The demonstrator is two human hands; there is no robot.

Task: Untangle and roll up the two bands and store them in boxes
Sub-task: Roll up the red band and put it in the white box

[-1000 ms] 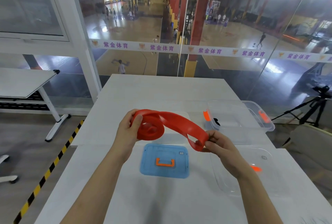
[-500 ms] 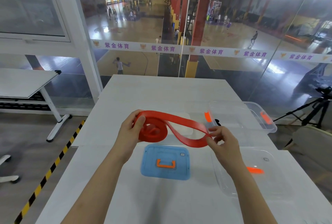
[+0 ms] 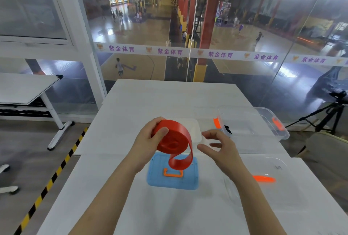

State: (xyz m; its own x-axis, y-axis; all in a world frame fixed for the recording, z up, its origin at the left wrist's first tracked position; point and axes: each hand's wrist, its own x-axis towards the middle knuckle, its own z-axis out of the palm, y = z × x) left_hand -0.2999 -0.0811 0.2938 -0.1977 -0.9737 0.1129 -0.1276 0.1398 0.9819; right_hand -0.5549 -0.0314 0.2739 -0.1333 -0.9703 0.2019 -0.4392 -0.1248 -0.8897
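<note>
My left hand (image 3: 148, 138) grips a rolled red band (image 3: 174, 138) above the white table (image 3: 169, 95). The band's loose tail (image 3: 180, 163) curls down over a blue box lid (image 3: 173, 178) with an orange handle. My right hand (image 3: 220, 146) hovers just right of the roll with fingers spread, holding nothing. A clear box with orange clips (image 3: 263, 123) stands at the right, with a small black object (image 3: 227, 129) inside at its near left corner. A white box (image 3: 194, 129) lies behind the roll, mostly hidden.
A clear lid (image 3: 278, 193) with an orange handle lies on the table at the near right. A tripod (image 3: 327, 114) stands off the table to the right. Another white table (image 3: 22, 88) is at the left. A glass wall runs behind the table.
My right hand has let go of the band's free end, which now hangs and curls below the roll. The roll has grown and the stretched length is gone.
</note>
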